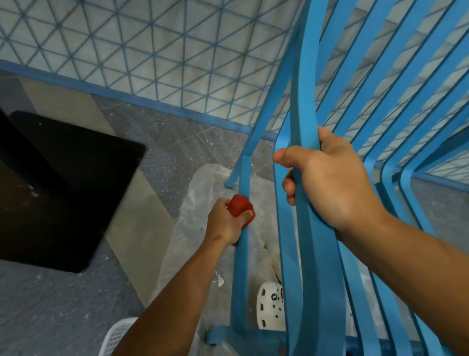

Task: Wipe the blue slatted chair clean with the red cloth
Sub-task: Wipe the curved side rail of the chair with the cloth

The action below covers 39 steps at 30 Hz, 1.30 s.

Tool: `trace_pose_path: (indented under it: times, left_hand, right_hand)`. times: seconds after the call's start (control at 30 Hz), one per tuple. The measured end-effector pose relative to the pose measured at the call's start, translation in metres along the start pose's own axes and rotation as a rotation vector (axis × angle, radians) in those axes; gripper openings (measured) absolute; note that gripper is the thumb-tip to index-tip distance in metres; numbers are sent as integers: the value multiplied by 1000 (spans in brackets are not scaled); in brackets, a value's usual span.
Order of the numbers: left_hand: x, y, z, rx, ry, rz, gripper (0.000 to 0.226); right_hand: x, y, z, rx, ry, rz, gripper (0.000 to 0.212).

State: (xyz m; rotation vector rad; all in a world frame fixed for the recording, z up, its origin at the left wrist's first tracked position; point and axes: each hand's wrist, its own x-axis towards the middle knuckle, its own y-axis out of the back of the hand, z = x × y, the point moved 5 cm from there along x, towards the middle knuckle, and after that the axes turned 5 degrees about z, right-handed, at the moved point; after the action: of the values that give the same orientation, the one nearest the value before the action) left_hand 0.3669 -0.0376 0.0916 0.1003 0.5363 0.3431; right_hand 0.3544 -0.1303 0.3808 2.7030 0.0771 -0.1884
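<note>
Blue slatted chair [313, 227] was tipped over the floor, right hand [332, 181] gripping a slat. Left hand [227, 220] squeezed the red cloth [239, 205] against a side bar. Couldn't tell what's clean; I'd guess most slats were left.

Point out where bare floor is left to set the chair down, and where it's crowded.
Bare speckled floor lies lower left, between the black table base and the white basket; another strip runs along the blue skirting. Crowded beneath the chair: plastic sheet, white shoe, both hands.
</note>
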Motion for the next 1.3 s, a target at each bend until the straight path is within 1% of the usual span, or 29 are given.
trace_pose_path:
  times: [0.17,0.3,0.4,0.43,0.53,0.63,0.67,0.77,0.87,0.97,1.07,1.3]
  left_hand:
    - [53,-6,27,0,-8,37,45]
    - [90,-12,51,25,10,44,44]
    - [108,-13,66,60,32,100,39]
    - [113,-15,69,51,42,114,40]
    - [120,-17,72,29,63,114,52]
    - [108,-14,65,59,26,110,45]
    - [103,-14,58,59,12,93,47]
    - [88,-10,32,22,0,23,65]
    - [71,-10,14,5,-2,-5,71]
    - [43,-6,11,32,-29,-4,65]
    - [15,0,2,73,-13,-36,57]
    - [-42,13,-14,83,-10,-88,50]
  right_hand:
    - [0,0,1,-7,6,-12,9]
    - [1,1,1,20,-15,-16,9]
    - [-2,0,-1,49,-15,-29,11]
    - [-1,0,0,41,-10,-31,13]
    - [1,2,1,20,0,-29,13]
    - [0,2,1,30,4,-26,10]
    - [0,1,1,43,2,-24,10]
    - [3,0,3,31,23,-6,11]
    - [5,1,4,-10,42,11,12]
    - [6,1,4,-37,42,9,13]
    - [4,2,2,-29,34,20,14]
    - [2,1,0,-38,21,37,14]
